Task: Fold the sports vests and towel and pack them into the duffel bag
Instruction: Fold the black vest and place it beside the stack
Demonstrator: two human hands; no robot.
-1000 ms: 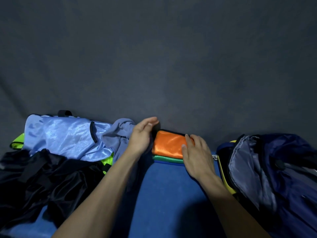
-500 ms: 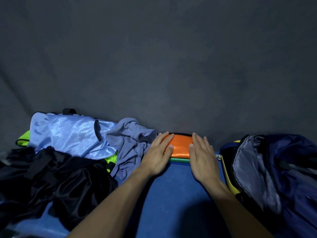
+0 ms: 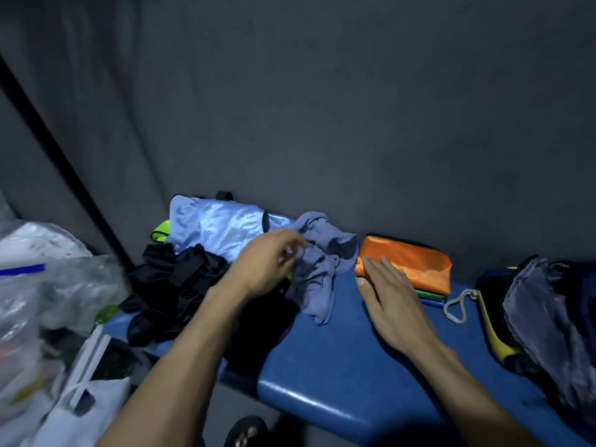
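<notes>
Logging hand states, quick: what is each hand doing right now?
Left hand: blurred, fingers curled at the grey towel; grip cannot be told.
Right hand: open, flat beside the orange vest.

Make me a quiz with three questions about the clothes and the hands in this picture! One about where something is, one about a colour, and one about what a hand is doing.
1. Where is the duffel bag?
A. at the right end of the blue bench
B. under the bench
C. on the black clothes

2. What colour is the top vest of the folded stack?
A. pink
B. orange
C. white

3. What is the right hand doing?
A. making a fist in the air
B. holding the cord loop
C. lying flat with straight fingers at the stack's near left corner

Answers:
1. A: the open bag sits right of the folded stack, on the bench.
2. B: the orange vest lies over green and blue folded layers.
3. C: the fingers are straight, their tips on the orange vest, while the left hand reaches to the crumpled grey cloth.
</notes>
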